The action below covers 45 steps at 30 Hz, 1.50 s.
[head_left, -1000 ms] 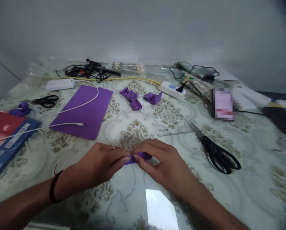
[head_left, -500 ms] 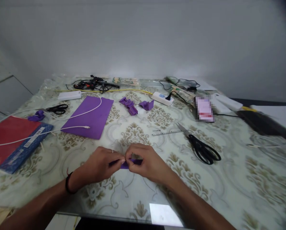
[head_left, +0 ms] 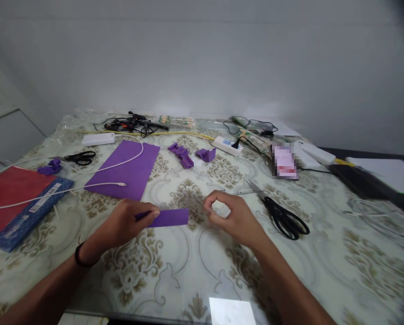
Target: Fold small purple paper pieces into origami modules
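A purple paper strip is pinched at its left end between the thumb and fingers of my left hand, just above the table; its right end is free. To the right of the strip, apart from it, is my right hand, its thumb and index finger curled into a ring with the tips together. I see nothing between those tips. Large black-handled scissors lie beside my right hand, blades pointing up and left. Beyond my left hand lies a purple sheet, with a white cable across it.
Folded purple pieces lie mid-table, near a white power strip. A red and blue packet, small scissors and a white cable are at left. A phone is at right; tangled black wires lie at the back.
My hands have come apart. The right hand has let go of the purple strip and moved right; the left has moved left with the strip, which now shows flat.
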Available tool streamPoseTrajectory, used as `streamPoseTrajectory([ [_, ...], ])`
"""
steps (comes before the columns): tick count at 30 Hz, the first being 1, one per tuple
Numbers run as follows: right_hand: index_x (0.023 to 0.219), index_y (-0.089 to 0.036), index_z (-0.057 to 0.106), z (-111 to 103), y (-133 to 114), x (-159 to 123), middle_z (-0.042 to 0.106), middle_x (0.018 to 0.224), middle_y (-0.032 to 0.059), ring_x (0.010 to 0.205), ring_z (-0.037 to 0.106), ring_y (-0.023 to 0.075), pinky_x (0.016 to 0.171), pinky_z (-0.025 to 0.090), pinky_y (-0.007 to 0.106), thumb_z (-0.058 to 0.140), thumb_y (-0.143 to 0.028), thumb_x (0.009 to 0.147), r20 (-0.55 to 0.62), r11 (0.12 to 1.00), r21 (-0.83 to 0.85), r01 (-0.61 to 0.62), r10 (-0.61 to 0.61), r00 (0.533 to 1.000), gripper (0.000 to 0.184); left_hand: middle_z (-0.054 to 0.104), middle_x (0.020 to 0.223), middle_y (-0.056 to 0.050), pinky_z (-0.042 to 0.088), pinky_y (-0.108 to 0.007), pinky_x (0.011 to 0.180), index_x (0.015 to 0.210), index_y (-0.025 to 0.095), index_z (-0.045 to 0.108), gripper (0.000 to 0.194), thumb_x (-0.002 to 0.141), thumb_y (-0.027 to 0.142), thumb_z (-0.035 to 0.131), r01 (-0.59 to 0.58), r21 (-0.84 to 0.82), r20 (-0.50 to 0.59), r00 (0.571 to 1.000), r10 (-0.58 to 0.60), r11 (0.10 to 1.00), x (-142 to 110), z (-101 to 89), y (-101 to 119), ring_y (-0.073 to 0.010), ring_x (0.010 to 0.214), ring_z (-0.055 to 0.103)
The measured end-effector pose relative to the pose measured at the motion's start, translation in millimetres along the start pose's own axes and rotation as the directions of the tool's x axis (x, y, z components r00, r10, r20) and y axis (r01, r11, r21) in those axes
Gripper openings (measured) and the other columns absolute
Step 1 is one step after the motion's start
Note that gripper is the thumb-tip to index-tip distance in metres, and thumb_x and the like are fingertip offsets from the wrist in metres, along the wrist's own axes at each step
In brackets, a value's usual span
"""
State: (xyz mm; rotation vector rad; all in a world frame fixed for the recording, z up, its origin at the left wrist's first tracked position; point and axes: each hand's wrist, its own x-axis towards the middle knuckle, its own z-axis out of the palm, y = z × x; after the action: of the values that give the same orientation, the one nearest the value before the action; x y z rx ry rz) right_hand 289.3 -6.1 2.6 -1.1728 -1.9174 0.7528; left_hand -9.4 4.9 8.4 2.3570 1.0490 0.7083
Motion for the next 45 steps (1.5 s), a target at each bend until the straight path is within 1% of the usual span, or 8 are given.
streamPoseTrajectory([
  [4, 0.096, -0.020, 0.073, 20, -10, -3, 0.078, 0.091, 0.0046, 0.084, 0.072, 0.0204, 0.079, 0.055, 0.031, 0.068, -0.020, 0.091, 0.022, 0.999, 0.030, 0.031, -0.031, 0.999, 0.007, 0.066, 0.062, 0.004, 0.039, -0.021, 0.057, 0.078, 0.017, 0.072, 0.029, 0.103, 0.021, 0.058, 0.019, -0.015, 0.066, 0.998, -0.018, 1.000, -2, 13.5, 9, -0.0088, 0.054, 0.056],
  [8, 0.089, -0.021, 0.075, 45, -21, -8, 0.078, 0.083, 0.0025, 0.078, 0.071, 0.0180, 0.075, 0.054, 0.029, 0.068, -0.014, 0.093, 0.071, 0.995, 0.074, 0.060, -0.065, 0.995, 0.010, 0.081, 0.079, 0.001, 0.049, -0.022, 0.066, 0.093, 0.019, 0.078, 0.020, 0.101, 0.018, 0.060, 0.038, -0.092, 0.053, 0.998, -0.033, 0.995, -5, 25.0, 18, -0.0129, 0.065, 0.071],
  [14, 0.087, -0.020, 0.074, 49, -22, -11, 0.075, 0.079, 0.0022, 0.073, 0.069, 0.0169, 0.070, 0.052, 0.028, 0.066, -0.013, 0.093, 0.057, 0.994, 0.086, 0.070, -0.075, 0.996, 0.012, 0.082, 0.086, -0.002, 0.053, -0.023, 0.073, 0.090, 0.018, 0.077, 0.010, 0.094, 0.017, 0.069, 0.100, -0.234, 0.029, 0.995, -0.096, 0.967, -1, 19.6, 17, -0.0153, 0.077, 0.076],
  [20, 0.087, -0.021, 0.075, 56, -20, -12, 0.077, 0.081, 0.0026, 0.076, 0.070, 0.0180, 0.075, 0.051, 0.030, 0.069, -0.013, 0.092, 0.053, 0.989, 0.070, 0.127, -0.131, 0.990, 0.011, 0.077, 0.080, 0.001, 0.050, -0.023, 0.073, 0.083, 0.018, 0.072, 0.012, 0.082, 0.007, 0.065, 0.101, -0.221, 0.040, 0.995, -0.094, 0.970, -1, 24.3, 20, -0.0134, 0.073, 0.070],
  [32, 0.080, -0.021, 0.077, 31, -18, -9, 0.077, 0.075, 0.0001, 0.068, 0.068, 0.0161, 0.065, 0.049, 0.026, 0.071, -0.020, 0.090, 0.074, 0.984, 0.159, -0.079, 0.068, 0.995, 0.012, 0.073, 0.076, 0.002, 0.050, -0.023, 0.071, 0.078, 0.019, 0.066, 0.011, 0.079, 0.009, 0.061, 0.163, -0.264, 0.083, 0.986, -0.146, 0.951, 2, 5.6, 16, -0.0131, 0.070, 0.066],
  [39, 0.079, -0.021, 0.077, 14, -8, -4, 0.080, 0.076, 0.0009, 0.071, 0.073, 0.0183, 0.068, 0.053, 0.027, 0.071, -0.027, 0.091, 0.018, 0.976, 0.177, -0.128, 0.127, 0.992, 0.014, 0.078, 0.080, -0.001, 0.056, -0.024, 0.075, 0.081, 0.018, 0.070, 0.010, 0.086, 0.012, 0.064, 0.216, -0.321, -0.032, 0.971, -0.238, 0.922, 1, -16.4, -4, -0.0156, 0.077, 0.073],
  [42, 0.080, -0.021, 0.078, 17, -10, -4, 0.080, 0.077, 0.0009, 0.072, 0.073, 0.0180, 0.068, 0.052, 0.026, 0.072, -0.028, 0.092, 0.031, 0.977, 0.165, -0.132, 0.129, 0.991, 0.015, 0.082, 0.093, -0.004, 0.060, -0.027, 0.080, 0.096, 0.018, 0.073, 0.008, 0.094, 0.022, 0.066, 0.196, -0.327, -0.088, 0.968, -0.237, 0.924, 2, -12.3, 0, -0.0180, 0.086, 0.078],
  [45, 0.081, -0.022, 0.079, 25, -14, -6, 0.080, 0.079, 0.0002, 0.073, 0.073, 0.0171, 0.070, 0.052, 0.026, 0.071, -0.026, 0.093, 0.069, 0.980, 0.159, -0.121, 0.111, 0.991, 0.014, 0.084, 0.108, -0.006, 0.061, -0.028, 0.084, 0.107, 0.019, 0.077, 0.019, 0.090, 0.027, 0.076, 0.159, -0.310, -0.047, 0.982, -0.182, 0.937, 1, 1.9, 11, -0.0200, 0.092, 0.080],
])
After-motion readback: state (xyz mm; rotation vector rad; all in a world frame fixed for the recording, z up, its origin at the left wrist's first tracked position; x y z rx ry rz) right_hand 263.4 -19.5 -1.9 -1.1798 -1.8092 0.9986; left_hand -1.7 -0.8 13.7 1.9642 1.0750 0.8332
